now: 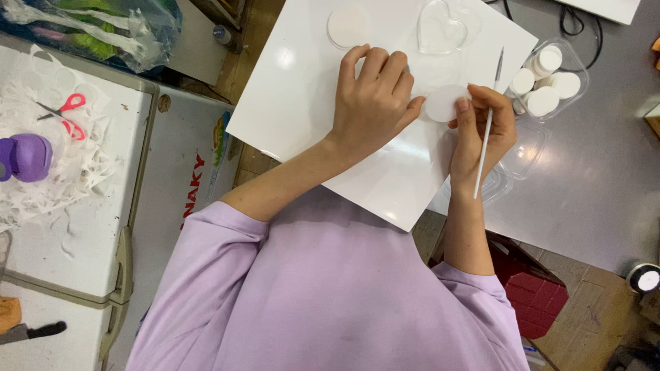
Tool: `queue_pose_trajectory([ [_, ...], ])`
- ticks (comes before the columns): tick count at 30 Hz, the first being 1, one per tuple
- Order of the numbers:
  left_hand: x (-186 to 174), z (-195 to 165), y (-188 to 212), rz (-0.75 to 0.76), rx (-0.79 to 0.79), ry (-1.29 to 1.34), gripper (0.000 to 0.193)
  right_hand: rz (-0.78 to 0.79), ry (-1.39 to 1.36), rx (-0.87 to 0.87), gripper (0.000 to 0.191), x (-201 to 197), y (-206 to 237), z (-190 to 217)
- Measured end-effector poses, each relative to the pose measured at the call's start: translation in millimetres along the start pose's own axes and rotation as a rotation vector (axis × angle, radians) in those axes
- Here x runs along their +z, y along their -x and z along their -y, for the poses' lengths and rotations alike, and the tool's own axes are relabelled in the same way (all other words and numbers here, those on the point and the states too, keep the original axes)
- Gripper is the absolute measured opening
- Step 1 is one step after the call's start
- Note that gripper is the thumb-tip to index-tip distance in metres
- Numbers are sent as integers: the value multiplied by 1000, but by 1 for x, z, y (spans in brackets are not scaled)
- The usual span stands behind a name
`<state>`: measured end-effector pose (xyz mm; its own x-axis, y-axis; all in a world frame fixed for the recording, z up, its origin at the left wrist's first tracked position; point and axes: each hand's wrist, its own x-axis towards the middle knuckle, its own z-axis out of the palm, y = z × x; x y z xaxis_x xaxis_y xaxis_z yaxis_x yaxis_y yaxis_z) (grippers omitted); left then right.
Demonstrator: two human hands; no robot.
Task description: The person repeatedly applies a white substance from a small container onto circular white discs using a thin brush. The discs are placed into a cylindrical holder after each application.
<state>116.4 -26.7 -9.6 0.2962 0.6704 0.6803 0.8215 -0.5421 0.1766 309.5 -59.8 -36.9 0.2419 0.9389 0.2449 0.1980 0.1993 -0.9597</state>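
Grey bench [598,178] carries a white board [302,103], where the left hand [375,103] rests knuckles-up, fingers curled together, touching a white round disc [442,103]. Right hand [481,130] pinches that disc and grips a thin white stick [488,130], perhaps a brush, beside a clear heart-shaped mould [442,29].

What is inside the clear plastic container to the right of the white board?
The clear container holds several round white discs, stacked loosely in a pile. How many lie underneath cannot be seen, since the upper discs cover them.
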Motion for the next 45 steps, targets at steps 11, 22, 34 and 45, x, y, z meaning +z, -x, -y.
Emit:
queue_pose_trajectory([
  [11, -4, 1, -2, -14, 12, -88, 17, 7, -25, 20, 13, 2, 2, 0],
  [22, -19, 26, 8, 70, 88, 93, 14, 32, 60, 3, 12, 2, 3, 2],
  [34, -38, 65, 15, 189, -19, 452, 17, 189, -69, 93, 10, 12, -6, 17],
  [45, -40, 68, 27, 151, -177, 481, 11, 232, -88, 135, 21, 16, -10, 39],
])
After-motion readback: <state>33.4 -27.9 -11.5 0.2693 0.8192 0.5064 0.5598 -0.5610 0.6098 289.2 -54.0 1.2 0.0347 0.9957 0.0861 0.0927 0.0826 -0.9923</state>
